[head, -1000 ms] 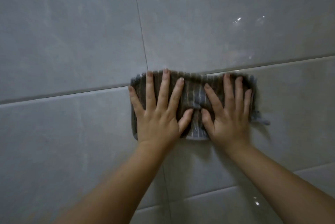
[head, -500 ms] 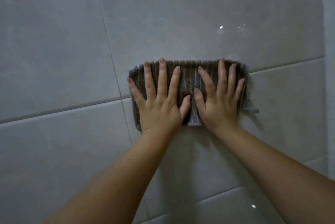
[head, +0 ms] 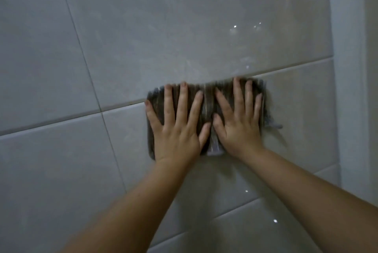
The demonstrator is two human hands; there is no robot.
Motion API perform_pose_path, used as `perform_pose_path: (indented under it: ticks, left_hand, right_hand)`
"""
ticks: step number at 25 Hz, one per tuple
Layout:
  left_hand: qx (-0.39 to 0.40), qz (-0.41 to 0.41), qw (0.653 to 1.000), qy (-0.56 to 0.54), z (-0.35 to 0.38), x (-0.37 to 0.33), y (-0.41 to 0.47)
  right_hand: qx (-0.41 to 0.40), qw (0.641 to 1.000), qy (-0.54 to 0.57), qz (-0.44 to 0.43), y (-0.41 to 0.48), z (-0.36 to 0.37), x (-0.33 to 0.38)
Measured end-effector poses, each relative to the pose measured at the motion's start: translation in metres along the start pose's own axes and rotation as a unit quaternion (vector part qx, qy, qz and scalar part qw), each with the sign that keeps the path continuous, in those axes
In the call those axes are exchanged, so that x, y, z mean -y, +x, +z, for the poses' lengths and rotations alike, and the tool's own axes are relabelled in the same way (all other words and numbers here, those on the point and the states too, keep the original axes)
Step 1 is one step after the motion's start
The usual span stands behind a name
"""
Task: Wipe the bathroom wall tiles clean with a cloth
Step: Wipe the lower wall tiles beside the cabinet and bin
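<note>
"How's the wall coming?"

"Mid-wipe, I'd say. My forearms reach up from the bottom of the view. My left hand and right hand lie flat side by side, fingers straight and spread, thumbs nearly touching. Neither pinches anything; the palms just press."

"Press on what?"

"The striped brown-grey cloth, folded into a wide band and flattened against the wall tiles under both hands. Its top edge runs close along the horizontal grout line, so most of it lies on the lower tile (a loose tag of fabric sticks out past my right little finger)."

"And how much is done?"

"Hard to judge. The big glossy tile above shows faint streaks and bright spots. They could be damp from wiping or plain reflection; I cannot tell which. The tiles to the left and below look duller, so I reckon they are left to do, as is the strip by the corner on the right."
</note>
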State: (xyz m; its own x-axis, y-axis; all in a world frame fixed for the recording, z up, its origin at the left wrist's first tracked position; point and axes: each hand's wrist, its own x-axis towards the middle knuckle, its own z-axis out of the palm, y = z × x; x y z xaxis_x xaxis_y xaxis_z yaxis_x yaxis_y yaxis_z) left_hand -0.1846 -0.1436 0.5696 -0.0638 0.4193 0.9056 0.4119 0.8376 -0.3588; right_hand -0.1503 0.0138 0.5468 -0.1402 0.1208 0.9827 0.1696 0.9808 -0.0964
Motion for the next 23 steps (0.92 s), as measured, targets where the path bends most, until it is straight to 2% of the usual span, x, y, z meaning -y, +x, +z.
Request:
perform_pose_path:
  ticks: [3,6,9,12,15,19,23]
  left_hand:
    - [-0.009,-0.040,0.999,-0.009,0.003,-0.028,0.050]
    - [-0.012,-0.037,0.999,-0.017,0.009,-0.056,0.061]
    - [-0.004,0.009,0.999,-0.032,0.016,-0.080,0.031]
    - [0.020,0.059,0.997,-0.034,0.018,-0.090,-0.001]
    - [0.008,0.075,0.997,-0.015,0.016,-0.093,0.038]
    - [0.012,0.018,0.999,-0.042,0.012,-0.127,0.113]
    - [0.011,0.011,0.998,-0.054,0.021,-0.166,0.115]
  right_hand:
    - [-0.001,1.000,-0.001,0.020,0.045,-0.005,-0.035]
    - [-0.018,0.999,-0.013,0.040,0.037,-0.003,-0.067]
    - [-0.025,0.997,-0.014,0.070,-0.009,0.002,-0.086]
    - [-0.006,0.998,-0.025,0.058,-0.052,0.005,-0.090]
    - [-0.006,0.999,-0.028,0.042,-0.015,0.003,-0.100]
    - [0.004,0.997,-0.028,0.070,0.067,-0.010,-0.137]
    - [0.007,0.993,-0.019,0.116,0.054,-0.010,-0.176]
